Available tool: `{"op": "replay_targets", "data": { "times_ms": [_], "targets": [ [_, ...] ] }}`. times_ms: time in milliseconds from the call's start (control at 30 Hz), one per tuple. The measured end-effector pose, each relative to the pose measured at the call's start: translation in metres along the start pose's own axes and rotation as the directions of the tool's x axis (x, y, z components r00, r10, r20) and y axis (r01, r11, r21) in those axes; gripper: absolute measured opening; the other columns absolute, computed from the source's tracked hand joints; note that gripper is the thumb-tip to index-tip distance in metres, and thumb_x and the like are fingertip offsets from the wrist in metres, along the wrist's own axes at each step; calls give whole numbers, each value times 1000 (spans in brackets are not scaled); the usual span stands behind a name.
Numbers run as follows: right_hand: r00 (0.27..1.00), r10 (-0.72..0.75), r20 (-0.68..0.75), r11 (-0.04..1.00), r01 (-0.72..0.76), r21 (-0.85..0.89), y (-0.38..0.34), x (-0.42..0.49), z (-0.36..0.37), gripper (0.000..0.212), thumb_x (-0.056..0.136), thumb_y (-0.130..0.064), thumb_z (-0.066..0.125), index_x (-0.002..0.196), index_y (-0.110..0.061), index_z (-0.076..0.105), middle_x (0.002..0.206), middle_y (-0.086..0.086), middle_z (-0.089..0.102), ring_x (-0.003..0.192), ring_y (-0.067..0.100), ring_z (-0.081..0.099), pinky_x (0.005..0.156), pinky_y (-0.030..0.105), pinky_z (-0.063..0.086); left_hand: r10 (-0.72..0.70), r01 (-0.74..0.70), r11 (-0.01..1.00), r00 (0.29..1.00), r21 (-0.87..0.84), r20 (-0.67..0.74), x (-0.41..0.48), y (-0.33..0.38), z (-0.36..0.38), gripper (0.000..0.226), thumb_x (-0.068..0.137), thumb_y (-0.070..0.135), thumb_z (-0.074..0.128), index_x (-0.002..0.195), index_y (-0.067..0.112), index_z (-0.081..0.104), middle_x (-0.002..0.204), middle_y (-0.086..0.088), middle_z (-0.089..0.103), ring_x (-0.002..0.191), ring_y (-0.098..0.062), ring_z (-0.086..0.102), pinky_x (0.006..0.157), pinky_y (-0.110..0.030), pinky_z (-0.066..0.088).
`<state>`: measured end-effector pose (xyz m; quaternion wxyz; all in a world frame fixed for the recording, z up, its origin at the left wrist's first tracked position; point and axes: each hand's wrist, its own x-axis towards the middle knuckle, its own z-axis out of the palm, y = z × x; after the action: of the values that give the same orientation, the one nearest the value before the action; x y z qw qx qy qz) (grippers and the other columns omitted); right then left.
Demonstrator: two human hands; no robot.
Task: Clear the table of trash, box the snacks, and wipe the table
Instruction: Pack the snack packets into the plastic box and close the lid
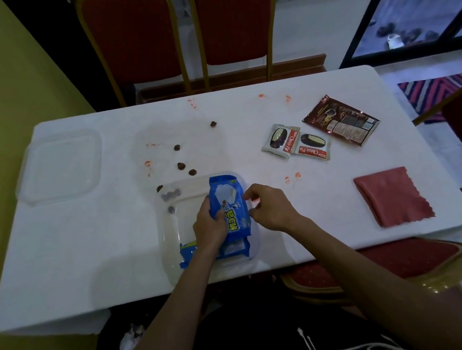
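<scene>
Red chairs ring a white counter (85, 238) spotted with orange stains (292, 178) and brown crumbs (181, 166). Boxing the snacks is the step in hand. The left hand (208, 224) has its fingers clamped round a blue packet (229, 204), held over a clear container (168, 242), with a second blue packet (187, 254) beneath its wrist. The right hand (269, 208) sits just right of the packet, fingers curled; whether they pinch its edge I cannot tell. Next, I judge, the packet needs laying flat inside. Then come the Choco Pie packets (281, 140) and the dark packet (340, 120), well beyond the right fingers. A lid (59, 166) lies far left of the left fingers.
</scene>
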<state>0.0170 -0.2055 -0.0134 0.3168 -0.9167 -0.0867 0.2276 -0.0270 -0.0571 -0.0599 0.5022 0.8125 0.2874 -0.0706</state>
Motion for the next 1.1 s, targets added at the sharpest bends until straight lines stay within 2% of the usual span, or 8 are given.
{"op": "replay_targets", "data": {
  "times_ms": [133,300,400,500,667,867,1000,1100],
  "targets": [
    [1000,4,-7,1000,-4,3,1,0,1,33,90,-7,68,121,-14,63,125,4,64,101,17,62,87,25,48,33,-28,999,991,35,-132,-1,-3,3,47,101,12,48,146,20,43,133,-4,62,114,-24,63,86,-24,47],
    [1000,-3,-2,1000,3,-1,3,2,0,34,89,-5,67,122,-15,64,125,4,65,103,19,63,87,25,48,64,-53,997,968,50,-244,-3,-6,13,49,97,20,54,145,21,41,124,-9,64,110,-28,63,93,-41,54],
    [1000,-14,-1,1000,14,-3,4,3,1,32,89,-7,67,120,-14,65,123,4,65,97,14,59,86,23,47,13,-5,999,976,38,-219,-5,0,15,63,90,28,65,145,16,37,131,-10,55,120,-27,53,97,-38,48],
    [1000,-21,-6,1000,21,-6,4,5,3,30,89,-8,67,118,-14,65,121,4,65,93,12,55,83,22,45,118,-85,974,981,208,-151,-8,-3,18,73,80,31,74,142,13,40,136,-9,48,126,-29,44,103,-35,38],
    [1000,-26,-10,1000,26,-6,4,8,6,28,88,-11,70,115,-13,65,117,4,66,101,15,60,80,22,46,160,-131,957,983,258,-95,-20,-1,30,67,88,24,70,146,11,38,153,-16,27,138,-31,27,112,-38,32],
    [999,-52,-4,999,52,-6,4,7,3,28,89,-11,69,117,-11,65,120,5,65,95,10,53,81,21,44,145,-128,967,987,218,-63,-19,-2,36,64,90,24,68,144,9,38,152,-19,29,137,-33,32,112,-41,35],
    [998,-57,4,998,57,1,8,5,0,25,92,-14,67,117,-14,67,120,3,66,97,10,55,82,21,43,127,-111,974,989,195,-72,-18,-2,30,64,87,23,69,142,8,40,145,-19,38,133,-36,36,110,-45,37],
    [998,-58,-36,998,59,22,10,7,-10,24,93,-15,64,117,-15,68,121,0,68,103,12,60,84,21,42,112,-94,983,988,156,-111,-20,7,23,67,87,22,69,146,12,39,150,-16,33,139,-33,31,113,-41,33]
  ]
}}
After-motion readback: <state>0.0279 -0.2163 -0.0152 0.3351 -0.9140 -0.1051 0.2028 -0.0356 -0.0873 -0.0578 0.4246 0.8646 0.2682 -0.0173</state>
